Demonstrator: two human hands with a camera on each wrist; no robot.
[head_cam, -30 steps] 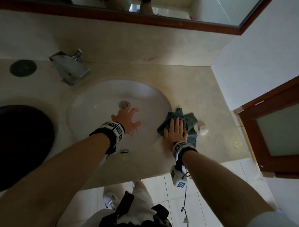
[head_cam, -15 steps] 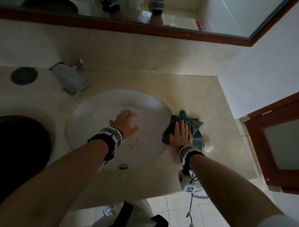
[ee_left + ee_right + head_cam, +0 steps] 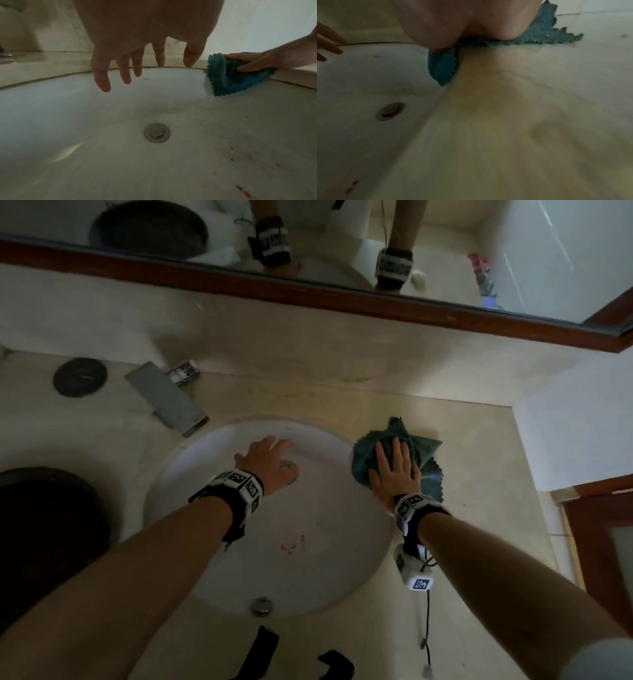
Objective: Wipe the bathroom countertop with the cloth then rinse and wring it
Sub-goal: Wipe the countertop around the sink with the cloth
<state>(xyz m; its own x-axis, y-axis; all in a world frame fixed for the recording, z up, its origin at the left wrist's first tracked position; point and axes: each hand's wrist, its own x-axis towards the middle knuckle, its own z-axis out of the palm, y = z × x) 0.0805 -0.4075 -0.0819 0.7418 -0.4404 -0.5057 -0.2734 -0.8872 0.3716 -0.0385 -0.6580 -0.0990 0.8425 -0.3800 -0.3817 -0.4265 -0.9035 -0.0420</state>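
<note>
A crumpled teal cloth (image 3: 404, 440) (image 3: 226, 82) (image 3: 544, 31) lies on the beige countertop (image 3: 479, 460) at the right rim of the white sink (image 3: 212, 508), one corner drooping into the bowl. My right hand (image 3: 394, 470) (image 3: 248, 63) presses flat on the cloth with straight fingers. My left hand (image 3: 270, 460) (image 3: 145, 65) hovers over the bowl above the drain (image 3: 157, 132) (image 3: 390, 111), fingers spread and relaxed, holding nothing.
A flat metal faucet (image 3: 168, 398) stands at the sink's back left, beside a round black cap (image 3: 80, 376). A dark basin (image 3: 48, 539) sits at far left. A wood-framed mirror (image 3: 342, 299) runs along the back; a white wall (image 3: 575, 440) bounds the right. Reddish specks (image 3: 293, 544) dot the bowl.
My right hand has slid the cloth away from me along the sink's right rim toward the back wall. My left hand has drifted farther back over the drain.
</note>
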